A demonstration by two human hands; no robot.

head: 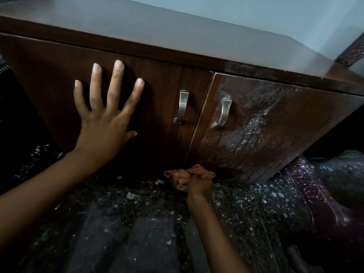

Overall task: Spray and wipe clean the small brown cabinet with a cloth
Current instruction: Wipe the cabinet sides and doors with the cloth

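left hand (102, 115) flat on cabinet (157, 79), right hand (200, 183) gripping cloth (183, 176) at bottom edge

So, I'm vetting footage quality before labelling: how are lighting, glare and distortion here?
Head view: dim overall, the floor very dark; glare on the wet right door and the cabinet top; the wide-angle lens bends the cabinet's edges; the right hand gripping the cloth is dark and soft; the left hand, flat on the left door, is sharp.
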